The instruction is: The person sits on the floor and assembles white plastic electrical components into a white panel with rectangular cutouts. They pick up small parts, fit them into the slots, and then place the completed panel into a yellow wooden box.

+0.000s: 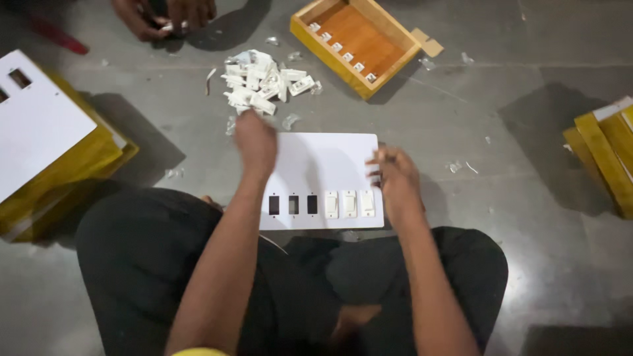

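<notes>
A white rectangular panel (323, 165) lies on the floor in front of my crossed legs. Along its near edge run three empty dark slots (293, 205) and three fitted white switches (349, 204). My left hand (256, 142) reaches past the panel's far left corner toward a pile of loose white switches (262, 82); it is blurred, and a small white piece shows at its fingertips. My right hand (394, 178) rests on the panel's right edge, fingers curled against it.
A yellow wooden box (356, 41) with a row of switches lies open at the back. Another white panel on yellow boxes (39, 125) sits at left, more yellow boxes (603, 155) at right. Another person's hands (165, 16) work at the top. Plastic scraps litter the grey floor.
</notes>
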